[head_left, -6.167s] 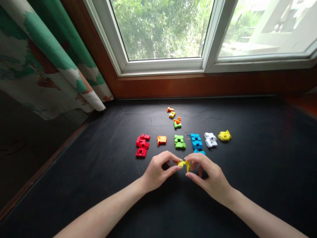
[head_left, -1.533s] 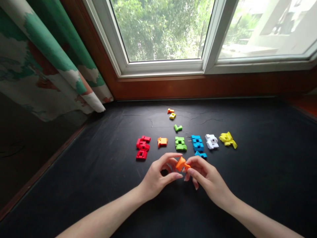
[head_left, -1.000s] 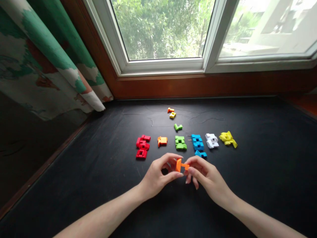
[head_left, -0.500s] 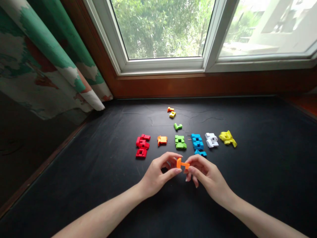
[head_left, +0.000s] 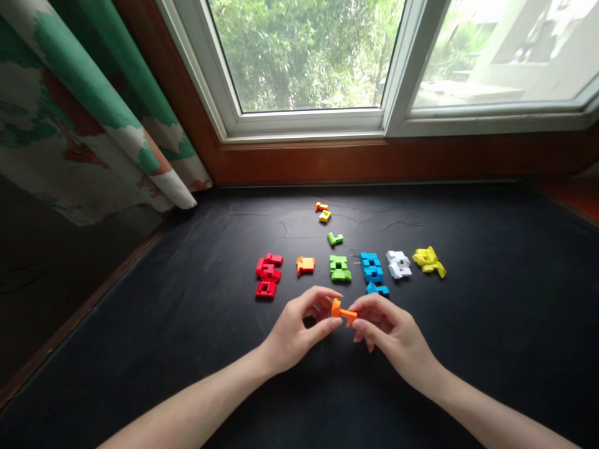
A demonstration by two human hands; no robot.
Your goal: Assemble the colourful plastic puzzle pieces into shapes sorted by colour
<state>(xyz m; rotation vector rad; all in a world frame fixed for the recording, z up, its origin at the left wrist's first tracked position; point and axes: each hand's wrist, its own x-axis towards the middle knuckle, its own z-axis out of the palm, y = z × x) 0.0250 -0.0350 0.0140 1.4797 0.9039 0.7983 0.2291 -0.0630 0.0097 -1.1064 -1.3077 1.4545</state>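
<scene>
Between my left hand (head_left: 294, 328) and my right hand (head_left: 393, 330) I pinch a small orange jointed plastic piece (head_left: 342, 310), L-shaped with a bar pointing right. Fingertips of both hands touch it. Just beyond my hands lies a row of chunky linked blocks: red (head_left: 266, 275), orange (head_left: 305, 265), green (head_left: 340, 269), blue (head_left: 372, 268), white (head_left: 398, 264) and yellow (head_left: 428, 262). A small blue piece (head_left: 377, 289) sits closest to my right hand. Farther back lie small orange (head_left: 321, 206), yellow (head_left: 324, 216) and green (head_left: 335, 239) pieces.
All of this lies on a scuffed black sill (head_left: 154, 293), bounded at the back by a wooden window frame (head_left: 355, 163). A green-and-white patterned curtain (head_left: 88, 106) hangs at the left, where the sill has a brown edge.
The orange piece has turned slightly between my fingers, its bar now lying flatter and pointing right. The earlier yellow piece has left my hands, and the yellow group at the row's right end is larger.
</scene>
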